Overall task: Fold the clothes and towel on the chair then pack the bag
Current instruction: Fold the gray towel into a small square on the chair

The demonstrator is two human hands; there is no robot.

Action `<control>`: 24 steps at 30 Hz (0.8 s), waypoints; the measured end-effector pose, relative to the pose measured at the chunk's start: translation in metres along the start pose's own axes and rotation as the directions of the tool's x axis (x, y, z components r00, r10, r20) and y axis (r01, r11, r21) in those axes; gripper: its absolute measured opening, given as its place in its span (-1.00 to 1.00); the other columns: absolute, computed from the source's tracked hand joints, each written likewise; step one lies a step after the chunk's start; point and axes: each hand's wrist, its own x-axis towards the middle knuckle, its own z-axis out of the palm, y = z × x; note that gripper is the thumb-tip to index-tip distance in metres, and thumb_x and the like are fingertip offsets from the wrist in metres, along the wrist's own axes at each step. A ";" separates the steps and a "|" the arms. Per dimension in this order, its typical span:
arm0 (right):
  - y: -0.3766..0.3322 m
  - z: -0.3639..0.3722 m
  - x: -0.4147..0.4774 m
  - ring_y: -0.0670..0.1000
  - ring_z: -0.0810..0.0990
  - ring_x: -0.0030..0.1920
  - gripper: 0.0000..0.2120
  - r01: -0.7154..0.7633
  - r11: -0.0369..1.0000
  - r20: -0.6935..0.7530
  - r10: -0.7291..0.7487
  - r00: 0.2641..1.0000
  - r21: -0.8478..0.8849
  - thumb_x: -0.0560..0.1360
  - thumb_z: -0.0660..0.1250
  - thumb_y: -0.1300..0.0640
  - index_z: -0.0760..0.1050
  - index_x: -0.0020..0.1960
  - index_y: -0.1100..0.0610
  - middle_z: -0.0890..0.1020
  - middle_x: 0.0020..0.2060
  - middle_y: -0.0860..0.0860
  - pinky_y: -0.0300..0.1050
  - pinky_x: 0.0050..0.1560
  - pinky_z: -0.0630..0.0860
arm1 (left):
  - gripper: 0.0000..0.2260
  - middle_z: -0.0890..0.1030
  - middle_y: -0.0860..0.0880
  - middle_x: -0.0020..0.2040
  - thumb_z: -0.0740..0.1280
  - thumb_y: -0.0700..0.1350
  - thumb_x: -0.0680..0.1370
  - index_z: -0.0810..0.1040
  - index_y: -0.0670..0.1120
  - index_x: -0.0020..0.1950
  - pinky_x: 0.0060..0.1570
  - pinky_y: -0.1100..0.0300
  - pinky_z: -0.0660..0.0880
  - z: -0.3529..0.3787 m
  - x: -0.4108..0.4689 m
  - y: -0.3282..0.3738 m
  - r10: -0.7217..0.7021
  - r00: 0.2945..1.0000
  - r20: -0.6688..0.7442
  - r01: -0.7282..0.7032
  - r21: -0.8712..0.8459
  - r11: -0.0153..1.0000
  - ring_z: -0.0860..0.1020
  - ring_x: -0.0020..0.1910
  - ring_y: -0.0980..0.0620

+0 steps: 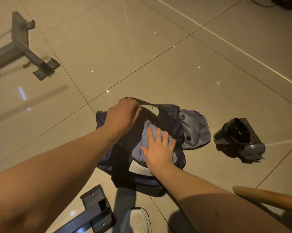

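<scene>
One navy bag (168, 118) lies open on the floor (158, 56). My left hand (121, 116) grips its rim at 11 o'clock. My right hand (158, 148), fingers spread flat, presses one folded light-blue garment (150, 125) inside. One black bottle (238, 137) lies at the bag's 3 o'clock.

Person, worn items and visible parts:
1. Left forearm (66, 157) and left hand (122, 116): bare skin, uncovered as far as the frame edge.
2. Right forearm (192, 180) and right hand (158, 148): likewise bare.
3. Pale blue-grey trouser leg (125, 199): plain, denim-like cloth.
4. White low sports shoe (139, 219): textured upper, thick pale sole rim, below the trouser leg.
</scene>
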 end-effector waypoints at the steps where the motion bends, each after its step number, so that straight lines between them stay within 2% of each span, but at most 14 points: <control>1: -0.002 0.001 -0.003 0.23 -0.24 0.60 -0.28 0.009 1.000 0.016 -0.009 1.000 -0.014 0.67 0.01 -0.24 -0.31 0.63 -0.05 -0.21 0.63 0.07 0.38 0.52 -0.14 | -0.77 0.57 -0.05 0.06 0.22 0.02 0.69 0.58 -0.08 0.13 -0.21 0.08 0.38 0.006 -0.007 -0.004 -0.002 0.999 0.039 0.001 0.011 1.000 0.53 0.04 -0.07; 3: -0.007 -0.001 -0.015 0.22 -0.30 0.60 -0.30 0.063 0.998 -0.003 -0.063 0.998 -0.025 0.68 -0.02 -0.22 -0.31 0.63 -0.02 -0.24 0.63 0.09 0.34 0.55 -0.20 | -0.81 0.60 -0.07 0.10 0.27 -0.04 0.66 0.61 -0.07 0.16 -0.13 0.07 0.40 0.016 -0.019 -0.007 -0.003 0.995 0.102 -0.002 0.050 0.999 0.54 0.06 -0.10; 4: -0.006 -0.004 -0.023 0.22 -0.25 0.61 -0.34 0.093 0.996 -0.039 -0.093 0.995 -0.007 0.69 -0.02 -0.19 -0.23 0.65 0.00 -0.18 0.64 0.10 0.29 0.57 -0.18 | -0.82 0.60 -0.08 0.13 0.30 -0.08 0.64 0.62 -0.07 0.18 -0.06 0.06 0.42 0.019 -0.026 -0.007 -0.005 0.994 0.113 -0.004 0.077 0.997 0.54 0.07 -0.11; 6: 0.005 -0.011 -0.035 0.21 0.06 0.59 -0.44 0.136 0.987 -0.189 -0.119 0.975 0.080 0.68 0.09 -0.08 0.11 0.63 0.06 0.15 0.60 0.11 0.19 0.55 0.04 | -0.75 0.58 -0.12 0.20 0.38 -0.14 0.55 0.60 -0.09 0.23 0.10 -0.01 0.45 0.019 -0.039 -0.002 0.001 0.997 0.079 -0.009 0.097 0.995 0.53 0.15 -0.16; 7: 0.016 -0.012 -0.038 0.19 0.23 0.51 -0.51 0.129 0.985 -0.272 -0.094 0.958 0.112 0.64 0.18 -0.01 0.27 0.54 0.07 0.32 0.51 0.11 0.15 0.48 0.19 | -0.67 0.56 -0.14 0.25 0.41 -0.15 0.50 0.57 -0.11 0.26 0.18 -0.07 0.44 0.018 -0.049 0.002 0.011 0.999 0.046 -0.015 0.081 0.997 0.51 0.22 -0.19; 9: 0.041 -0.012 -0.042 0.15 0.37 0.36 -0.58 0.018 0.984 -0.348 0.045 0.937 0.175 0.55 0.31 0.10 0.38 0.39 0.08 0.46 0.34 0.08 0.10 0.33 0.36 | -0.57 0.51 -0.15 0.31 0.46 -0.10 0.45 0.53 -0.12 0.30 0.28 -0.15 0.41 0.017 -0.073 0.015 0.052 0.999 0.017 -0.052 0.032 0.998 0.47 0.29 -0.19; 10: 0.053 -0.010 -0.040 0.15 0.37 0.34 -0.57 -0.062 0.969 -0.315 0.138 0.939 0.238 0.54 0.34 0.11 0.37 0.39 0.09 0.45 0.32 0.09 0.10 0.31 0.39 | -0.57 0.50 -0.13 0.31 0.47 -0.06 0.46 0.52 -0.11 0.29 0.27 -0.15 0.42 0.018 -0.086 0.021 0.082 0.996 0.020 -0.083 0.018 0.996 0.47 0.29 -0.17; 12: 0.074 -0.006 -0.035 0.17 0.38 0.35 -0.49 -0.220 0.889 -0.138 0.296 0.945 0.402 0.56 0.37 0.04 0.31 0.43 0.14 0.42 0.34 0.12 0.11 0.30 0.43 | -0.61 0.49 -0.08 0.28 0.40 0.08 0.50 0.50 -0.05 0.25 0.24 -0.09 0.43 0.023 -0.110 0.033 0.128 0.989 0.068 -0.128 -0.012 0.992 0.47 0.25 -0.12; 14: 0.085 -0.002 -0.029 0.18 0.47 0.31 -0.44 -0.298 0.754 0.067 0.321 0.945 0.586 0.55 0.40 -0.03 0.31 0.42 0.19 0.47 0.33 0.16 0.07 0.27 0.47 | -0.59 0.47 -0.01 0.28 0.27 0.26 0.53 0.49 0.01 0.22 0.26 -0.02 0.40 0.029 -0.126 0.038 0.177 0.961 0.211 -0.170 -0.051 0.984 0.44 0.24 -0.06; 16: 0.091 0.005 -0.023 0.19 0.53 0.27 -0.38 -0.361 0.624 0.161 0.354 0.921 0.693 0.52 0.45 -0.09 0.35 0.40 0.24 0.51 0.30 0.18 -0.02 0.20 0.47 | -0.49 0.45 0.03 0.31 0.19 0.40 0.51 0.48 0.04 0.23 0.29 0.03 0.37 0.037 -0.135 0.037 0.249 0.903 0.350 -0.256 -0.027 0.966 0.42 0.25 -0.02; 19: 0.095 0.011 -0.021 0.19 0.58 0.17 -0.39 -0.488 0.268 0.362 0.407 0.839 0.830 0.54 0.34 -0.24 0.44 0.32 0.24 0.58 0.20 0.15 -0.04 -0.06 0.57 | -0.46 0.42 0.02 0.44 0.26 0.34 0.52 0.41 0.03 0.37 0.37 0.02 0.39 0.045 -0.142 0.030 0.273 0.877 0.394 -0.292 -0.013 0.956 0.41 0.35 -0.04; 20: 0.096 0.013 -0.021 0.18 0.60 0.09 -0.45 -0.517 0.201 0.409 0.406 0.817 0.832 0.57 0.27 -0.25 0.50 0.23 0.23 0.61 0.12 0.15 -0.04 -0.16 0.59 | -0.48 0.43 0.00 0.45 0.32 0.27 0.54 0.40 0.02 0.39 0.37 0.02 0.42 0.049 -0.143 0.028 0.279 0.880 0.383 -0.301 -0.003 0.954 0.43 0.36 -0.05; 21: 0.096 0.012 -0.022 0.17 0.60 -0.01 -0.50 -0.524 0.214 0.410 0.413 0.813 0.824 0.59 0.26 -0.22 0.53 0.13 0.24 0.62 0.04 0.16 -0.04 -0.20 0.59 | -0.51 0.46 -0.01 0.44 0.39 0.19 0.54 0.41 0.01 0.39 0.35 0.03 0.46 0.052 -0.144 0.027 0.284 0.884 0.371 -0.309 0.009 0.951 0.46 0.34 -0.05; 24: 0.097 0.009 -0.019 0.12 0.54 -0.18 -0.66 -0.490 0.456 0.293 0.436 0.851 0.743 0.55 0.37 -0.07 0.50 -0.11 0.23 0.60 -0.14 0.15 -0.06 -0.17 0.46 | -0.56 0.52 -0.03 0.38 0.51 0.00 0.51 0.46 0.00 0.33 0.23 0.06 0.56 0.056 -0.143 0.028 0.284 0.897 0.338 -0.306 0.010 0.952 0.51 0.27 -0.05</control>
